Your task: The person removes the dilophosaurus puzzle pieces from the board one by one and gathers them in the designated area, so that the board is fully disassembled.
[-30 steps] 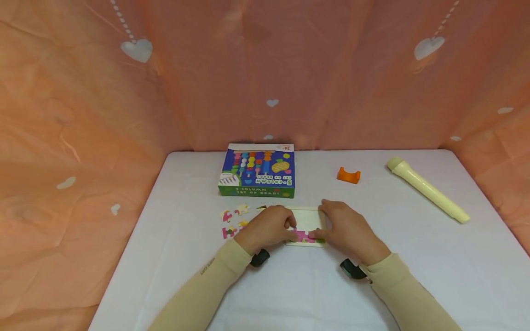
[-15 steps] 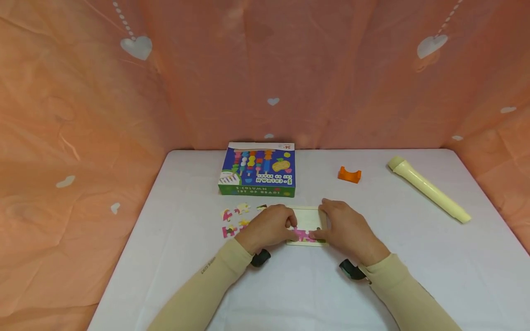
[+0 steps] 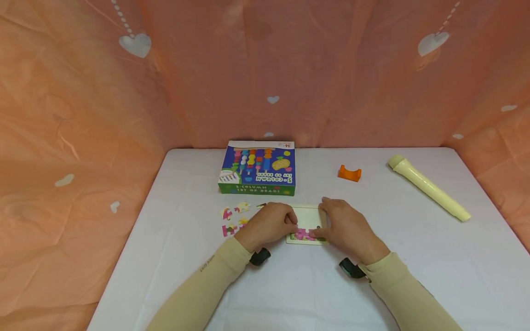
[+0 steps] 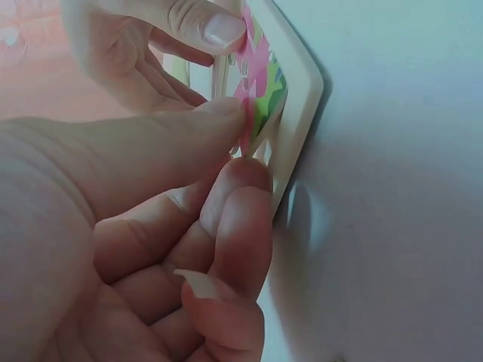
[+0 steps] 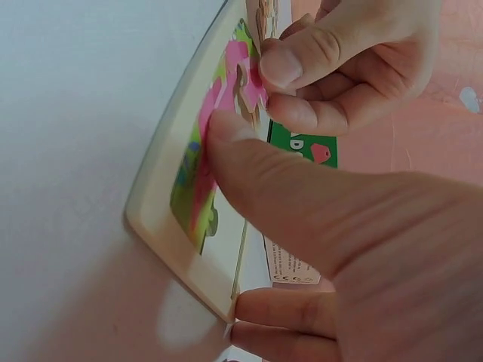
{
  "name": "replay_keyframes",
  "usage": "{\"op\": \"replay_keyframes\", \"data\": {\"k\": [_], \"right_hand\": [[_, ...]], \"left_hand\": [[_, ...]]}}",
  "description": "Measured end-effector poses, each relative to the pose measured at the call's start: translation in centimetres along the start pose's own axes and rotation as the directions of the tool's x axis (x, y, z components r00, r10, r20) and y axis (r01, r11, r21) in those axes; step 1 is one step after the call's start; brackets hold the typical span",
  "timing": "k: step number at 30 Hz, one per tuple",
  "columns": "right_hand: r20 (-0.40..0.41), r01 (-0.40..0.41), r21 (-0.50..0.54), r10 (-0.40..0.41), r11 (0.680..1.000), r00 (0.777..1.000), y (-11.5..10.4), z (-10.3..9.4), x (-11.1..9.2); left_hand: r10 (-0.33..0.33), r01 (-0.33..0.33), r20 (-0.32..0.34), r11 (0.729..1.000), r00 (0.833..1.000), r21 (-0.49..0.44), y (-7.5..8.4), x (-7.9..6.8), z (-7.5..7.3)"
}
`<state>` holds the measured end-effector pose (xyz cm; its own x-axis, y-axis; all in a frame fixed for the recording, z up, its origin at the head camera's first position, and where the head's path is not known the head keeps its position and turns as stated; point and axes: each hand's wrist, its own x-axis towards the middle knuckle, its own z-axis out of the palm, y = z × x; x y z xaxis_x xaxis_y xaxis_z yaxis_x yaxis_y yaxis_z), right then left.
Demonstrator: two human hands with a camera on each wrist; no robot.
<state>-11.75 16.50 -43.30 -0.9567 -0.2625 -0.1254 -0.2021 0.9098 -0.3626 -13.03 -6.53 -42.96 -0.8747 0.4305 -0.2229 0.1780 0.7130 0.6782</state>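
Observation:
A pale rectangular puzzle tray (image 3: 307, 214) lies on the table, with joined pink and green puzzle pieces (image 3: 304, 235) along its near side. My left hand (image 3: 271, 224) pinches a pink puzzle piece (image 5: 256, 89) between thumb and index finger, at the left end of that row. With its thumb on the joined pieces and fingertips at the tray's far right corner, my right hand (image 3: 348, 228) grips the tray. Loose puzzle pieces (image 3: 228, 230) lie left of the tray, partly hidden behind my left hand.
Behind the loose pieces stands a blue and green bead-set box (image 3: 257, 170). An orange curved holder (image 3: 349, 174) sits at the back right, and a pale yellow microphone-shaped tube (image 3: 428, 187) lies farther right. An orange curtain (image 3: 265, 69) hangs behind the white table (image 3: 306, 294).
My left thumb has drawn up slightly from the tray's near left corner, showing more of the green pieces there. My right hand stays in place.

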Motion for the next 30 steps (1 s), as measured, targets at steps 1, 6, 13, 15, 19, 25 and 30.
{"op": "replay_keyframes", "data": {"k": [1, 6, 13, 15, 19, 25, 30], "right_hand": [[0.001, -0.001, -0.001, 0.001, 1.0, 1.0, 0.0, 0.0, 0.0], [0.005, -0.005, 0.0, 0.005, 1.0, 1.0, 0.0, -0.2, 0.1], [0.009, -0.002, 0.006, 0.002, 1.0, 1.0, -0.1, -0.2, 0.2], [0.007, -0.001, 0.005, 0.001, 1.0, 1.0, -0.1, -0.2, 0.2], [0.002, 0.002, 0.015, -0.002, 1.0, 1.0, 0.0, 0.0, 0.3], [-0.005, 0.016, 0.007, -0.016, 1.0, 1.0, -0.1, 0.3, 0.3], [0.007, 0.0, 0.004, 0.0, 1.0, 1.0, -0.2, 0.1, 0.0]], "left_hand": [[-0.005, 0.005, -0.001, 1.0, 1.0, -0.001, 0.0, 0.0, 0.0], [-0.022, 0.022, 0.002, 1.0, 1.0, -0.006, 0.2, 0.0, 0.0], [-0.031, 0.032, 0.011, 0.999, 0.999, -0.022, 0.2, 0.1, 0.1], [-0.03, 0.03, 0.012, 0.999, 0.999, -0.027, 0.2, 0.1, 0.1], [-0.007, 0.007, 0.002, 0.999, 1.0, -0.044, -0.1, -0.1, -0.1], [0.009, -0.013, -0.048, 0.995, 0.999, -0.099, -1.1, -1.6, -1.5], [-0.017, 0.008, -0.119, 0.997, 0.993, -0.077, -3.6, -3.8, -3.3]]}}
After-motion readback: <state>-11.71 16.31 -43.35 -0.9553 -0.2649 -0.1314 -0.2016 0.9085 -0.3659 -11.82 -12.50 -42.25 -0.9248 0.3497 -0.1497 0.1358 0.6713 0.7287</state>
